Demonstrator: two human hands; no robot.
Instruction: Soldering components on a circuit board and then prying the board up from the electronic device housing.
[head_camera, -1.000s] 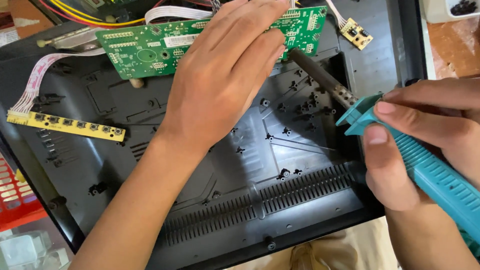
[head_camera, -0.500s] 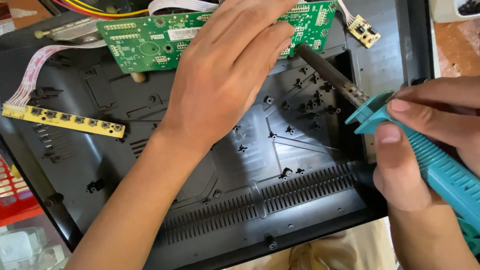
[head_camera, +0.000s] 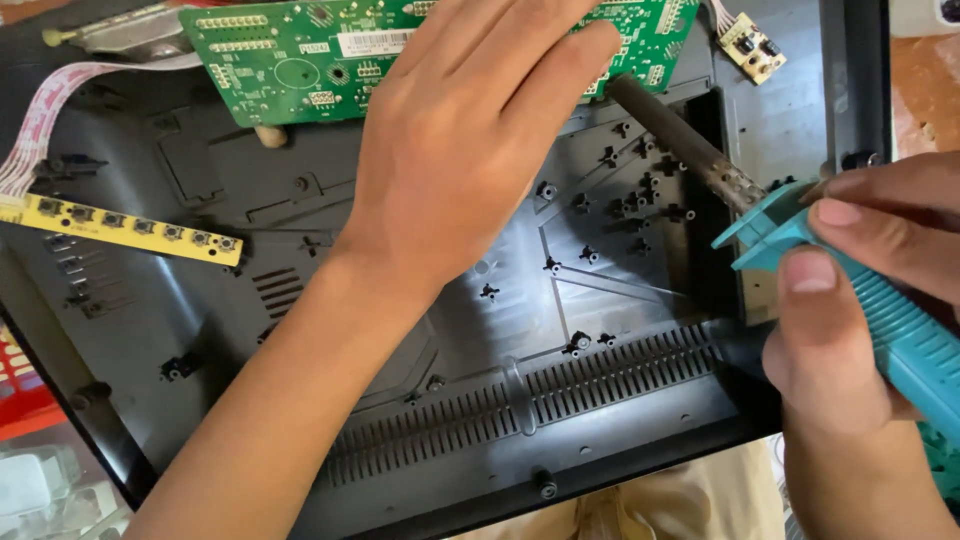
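Observation:
My left hand (head_camera: 470, 150) lies flat on a green circuit board (head_camera: 290, 55) at the top of a black plastic back cover (head_camera: 500, 400), fingers pressing on the board's right part. My right hand (head_camera: 860, 300) grips the teal handle of a soldering iron (head_camera: 880, 300). Its dark metal shaft (head_camera: 680, 140) slants up and left, and the tip ends at the board's lower edge, just under my left fingertips.
A narrow yellow button strip (head_camera: 130, 225) lies on the cover at the left, joined to a pink-white ribbon cable (head_camera: 45, 110). A small tan board (head_camera: 750, 45) sits at the top right. A red crate (head_camera: 25, 385) stands at the lower left edge.
The view has shifted so everything sits slightly lower and to the right in frame. The iron's tip stays at the green board's lower edge, and my left hand stays on the board.

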